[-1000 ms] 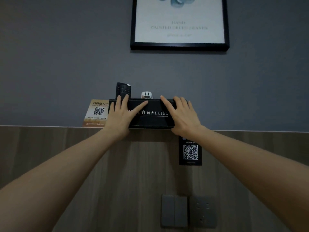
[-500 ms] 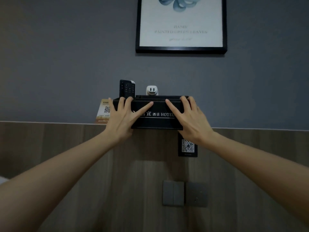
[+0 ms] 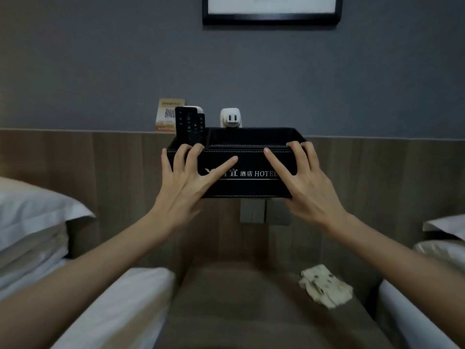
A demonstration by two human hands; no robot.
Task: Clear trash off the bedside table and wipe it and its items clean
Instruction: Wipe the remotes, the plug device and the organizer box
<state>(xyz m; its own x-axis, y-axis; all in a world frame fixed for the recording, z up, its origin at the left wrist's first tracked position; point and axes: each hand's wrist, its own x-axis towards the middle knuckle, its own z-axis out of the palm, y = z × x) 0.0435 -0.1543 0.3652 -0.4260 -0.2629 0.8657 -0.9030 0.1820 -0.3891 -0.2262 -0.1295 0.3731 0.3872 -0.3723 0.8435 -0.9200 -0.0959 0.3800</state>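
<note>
Black rectangular leather box (image 3: 247,183) is hanging above brown bedside table (image 3: 226,303), left hand (image 3: 187,180) and right hand (image 3: 308,183) clasping it, likely for wiping.

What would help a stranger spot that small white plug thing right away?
Look below the framed picture on the grey wall to the black box marked HOTEL. Peeking over its back rim, right of the dark remotes, is the white plug: small, rounded, with two dark slots on its face.

Left hand (image 3: 186,180) and right hand (image 3: 308,183) on black hotel box (image 3: 251,188), remotes (image 3: 188,127) inside.
</note>
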